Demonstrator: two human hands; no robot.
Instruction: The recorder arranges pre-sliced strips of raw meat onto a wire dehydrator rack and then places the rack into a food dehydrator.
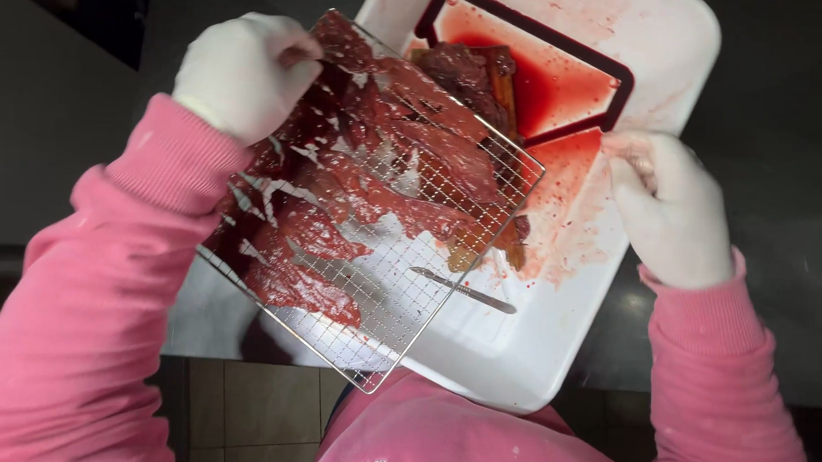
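My left hand (243, 70), in a white glove, grips the upper left corner of a square wire rack (400, 285) and holds it tilted over a white tray (480, 352). Several strips of raw red meat (339, 192) lie on the rack. My right hand (671, 208), also gloved and smeared red, rests on the tray's right rim with its fingers curled at the edge. Inside the tray sits a dark-rimmed container (562, 77) with red liquid and more meat pieces (467, 74). A thin metal blade-like tool (464, 290) lies in the tray under the rack.
Red juice is splashed across the tray's floor (556, 236). The tray rests on a dark countertop (779, 135). Tiled floor (259, 408) shows below the counter edge. My pink sleeves (89, 320) frame both sides.
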